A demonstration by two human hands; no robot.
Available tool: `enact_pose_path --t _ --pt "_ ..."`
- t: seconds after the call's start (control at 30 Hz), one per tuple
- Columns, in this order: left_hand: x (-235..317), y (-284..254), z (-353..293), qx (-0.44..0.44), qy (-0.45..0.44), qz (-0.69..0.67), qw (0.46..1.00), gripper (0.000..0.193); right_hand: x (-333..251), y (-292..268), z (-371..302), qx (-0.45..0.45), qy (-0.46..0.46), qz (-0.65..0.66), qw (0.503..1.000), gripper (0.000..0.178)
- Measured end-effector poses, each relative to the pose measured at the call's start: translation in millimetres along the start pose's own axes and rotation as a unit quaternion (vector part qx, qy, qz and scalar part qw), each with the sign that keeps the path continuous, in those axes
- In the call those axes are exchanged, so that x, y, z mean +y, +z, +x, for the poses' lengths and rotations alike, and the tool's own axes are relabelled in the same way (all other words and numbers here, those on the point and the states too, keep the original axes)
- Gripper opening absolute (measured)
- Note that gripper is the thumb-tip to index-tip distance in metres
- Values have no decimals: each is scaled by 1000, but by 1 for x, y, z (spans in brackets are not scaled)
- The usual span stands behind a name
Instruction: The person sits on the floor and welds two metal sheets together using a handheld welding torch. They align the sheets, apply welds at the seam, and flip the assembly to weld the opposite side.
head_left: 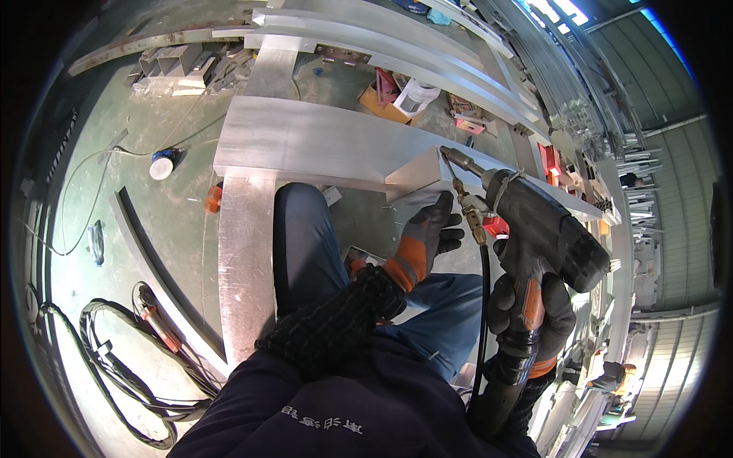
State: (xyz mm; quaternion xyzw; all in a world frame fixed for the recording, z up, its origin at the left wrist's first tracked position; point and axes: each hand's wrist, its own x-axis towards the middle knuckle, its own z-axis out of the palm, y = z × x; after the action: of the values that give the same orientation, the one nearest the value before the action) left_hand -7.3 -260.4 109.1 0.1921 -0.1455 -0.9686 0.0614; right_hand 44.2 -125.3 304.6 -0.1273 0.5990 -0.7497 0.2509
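My right hand, in a dark glove with an orange cuff, grips the handle of a black welding gun. A brass wire-feed fitting with a black hose runs beside its nozzle. The nozzle's tip is at the upper edge of a short silver box section, which meets a long, wide metal beam; I cannot tell if it touches. Just below that section, my left hand, in a grey and orange glove, is empty with its fingers apart. My knees are under the beam.
A flat metal bar runs beside my left leg. Further left lie a curved strip, coiled black cables and a white-topped roll. Beyond the beam are a cardboard box, a white bucket and long rails.
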Motion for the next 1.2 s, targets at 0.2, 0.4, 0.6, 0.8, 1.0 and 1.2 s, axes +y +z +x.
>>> enact_pose_path --t 0.2,0.4,0.6,0.8,1.0,1.2 --pt "3 -9 6 -23 8 -3 1000 60 3 0 0 -6 -28 -14 999 64" --pt "2 -7 5 -32 24 -10 999 57 3 -4 -4 89 -1 -56 994 71" --pt "-6 -8 11 -38 74 -31 996 60 -4 14 5 -13 23 -62 998 78" --pt "-10 -12 15 -54 88 -47 994 55 -2 14 2 -24 16 -58 998 79" --pt "-1 -6 9 -55 63 -49 995 58 8 9 -5 71 2 -112 991 82" --pt "2 1 1 -15 75 -12 997 54 7 -1 -15 41 -5 -88 995 65"
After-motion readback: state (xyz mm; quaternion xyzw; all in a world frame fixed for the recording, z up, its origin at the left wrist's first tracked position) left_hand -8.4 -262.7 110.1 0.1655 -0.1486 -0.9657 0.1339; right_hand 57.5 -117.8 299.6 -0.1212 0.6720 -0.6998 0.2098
